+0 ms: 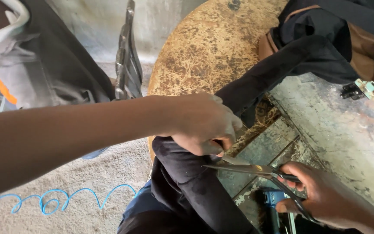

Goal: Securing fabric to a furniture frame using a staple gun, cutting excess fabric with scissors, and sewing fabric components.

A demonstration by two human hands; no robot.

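My left hand (202, 123) reaches in from the left and pinches a strip of black cloth (187, 177) that runs from the lower middle up across the round table. My right hand (325, 197) at the lower right grips the black handles of metal scissors (249, 168). The scissor blades point left and meet the cloth just below my left fingers. The cloth continues up to the right (282, 65) toward a dark heap.
A worn round wooden tabletop (208, 47) lies behind. A weathered grey surface (343, 130) fills the right, with a small metal latch (359, 89). A blue coiled cord (61, 199) lies on the sandy floor. A blue tool (274, 199) sits below the scissors.
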